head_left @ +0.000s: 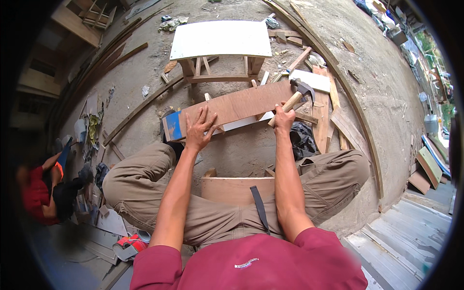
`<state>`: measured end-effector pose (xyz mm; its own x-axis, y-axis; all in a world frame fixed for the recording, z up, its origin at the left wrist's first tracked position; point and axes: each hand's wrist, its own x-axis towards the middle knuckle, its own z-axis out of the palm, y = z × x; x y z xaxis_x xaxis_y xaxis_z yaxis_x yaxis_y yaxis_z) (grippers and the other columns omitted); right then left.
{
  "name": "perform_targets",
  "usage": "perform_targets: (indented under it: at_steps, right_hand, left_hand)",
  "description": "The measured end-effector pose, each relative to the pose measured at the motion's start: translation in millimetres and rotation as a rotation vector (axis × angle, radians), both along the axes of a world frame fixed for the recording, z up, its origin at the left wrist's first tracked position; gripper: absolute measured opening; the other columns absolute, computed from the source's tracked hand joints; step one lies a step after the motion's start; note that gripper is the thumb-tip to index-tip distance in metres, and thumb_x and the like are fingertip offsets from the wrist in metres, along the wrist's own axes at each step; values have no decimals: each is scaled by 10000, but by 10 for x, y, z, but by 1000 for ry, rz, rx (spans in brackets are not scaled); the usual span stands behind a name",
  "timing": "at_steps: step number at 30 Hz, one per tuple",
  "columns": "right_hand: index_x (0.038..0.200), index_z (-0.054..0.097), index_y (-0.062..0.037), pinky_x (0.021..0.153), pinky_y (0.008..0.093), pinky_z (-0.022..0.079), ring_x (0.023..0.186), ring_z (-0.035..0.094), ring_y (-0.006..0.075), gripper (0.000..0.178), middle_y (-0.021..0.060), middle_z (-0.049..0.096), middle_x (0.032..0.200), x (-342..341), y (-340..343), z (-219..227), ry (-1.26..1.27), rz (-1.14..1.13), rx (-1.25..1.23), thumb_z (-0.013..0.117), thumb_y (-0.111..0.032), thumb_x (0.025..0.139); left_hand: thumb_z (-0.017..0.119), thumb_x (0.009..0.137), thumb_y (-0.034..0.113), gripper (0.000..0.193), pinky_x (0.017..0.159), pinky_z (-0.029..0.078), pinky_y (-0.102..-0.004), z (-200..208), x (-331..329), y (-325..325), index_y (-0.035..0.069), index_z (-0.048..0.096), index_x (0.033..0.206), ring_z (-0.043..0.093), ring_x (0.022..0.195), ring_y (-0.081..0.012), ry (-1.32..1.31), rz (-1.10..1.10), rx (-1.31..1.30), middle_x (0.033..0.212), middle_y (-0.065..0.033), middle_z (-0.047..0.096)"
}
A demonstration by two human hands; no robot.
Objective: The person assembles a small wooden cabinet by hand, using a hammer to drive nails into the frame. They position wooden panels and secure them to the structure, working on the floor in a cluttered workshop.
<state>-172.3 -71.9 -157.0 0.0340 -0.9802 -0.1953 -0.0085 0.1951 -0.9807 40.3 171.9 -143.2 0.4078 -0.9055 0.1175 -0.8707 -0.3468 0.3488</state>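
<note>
My left hand [197, 129] lies with fingers spread on a long reddish-brown plywood board [244, 105], near its blue-painted left end [172, 126]. The board slants up to the right between my knees. In my right hand [284, 119] is a claw hammer [292, 101], gripped round its wooden handle. Its dark metal head is over the board's right end; whether it touches the wood I cannot tell. A white panel [241, 123] shows below the board's lower edge. What carries the board is mostly hidden. No nail can be made out.
Just beyond stands a white-topped wooden stool [221, 39]. Wood offcuts [320, 113] and a black plastic bag [303, 140] lie at the right, inside a long wooden strip [360, 113]. Under me is a wooden seat [237, 187]. Another person [38, 193] is at the far left.
</note>
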Motion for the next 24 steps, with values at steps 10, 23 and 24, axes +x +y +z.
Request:
perform_targets:
  at_steps: [10, 23, 24]
  right_hand:
    - [1127, 598, 41, 736, 303, 491, 814, 601, 161, 361, 88, 626, 944, 8, -113, -73, -46, 95, 28, 751, -125, 844]
    - [1005, 580, 92, 728, 466, 507, 741, 618, 313, 316, 210, 610, 980, 8, 218, 46, 512, 17, -373, 695, -157, 847]
    - [1007, 568, 69, 713, 441, 517, 754, 636, 286, 278, 192, 599, 1022, -21, 356, 103, 623, 45, -543, 665, -162, 885]
  left_hand:
    - [676, 935, 320, 242, 1206, 44, -600, 6, 49, -108, 237, 772, 1141, 400, 1441, -272, 210, 93, -165, 1457, -39, 559]
    - [792, 826, 223, 98, 1234, 37, -562, -9, 170, -29, 193, 793, 919, 438, 1418, -249, 467, 176, -243, 1338, -7, 655]
    - [792, 824, 221, 101, 1234, 40, -560, -9, 172, -27, 194, 794, 921, 443, 1415, -247, 449, 177, -257, 1331, -3, 660]
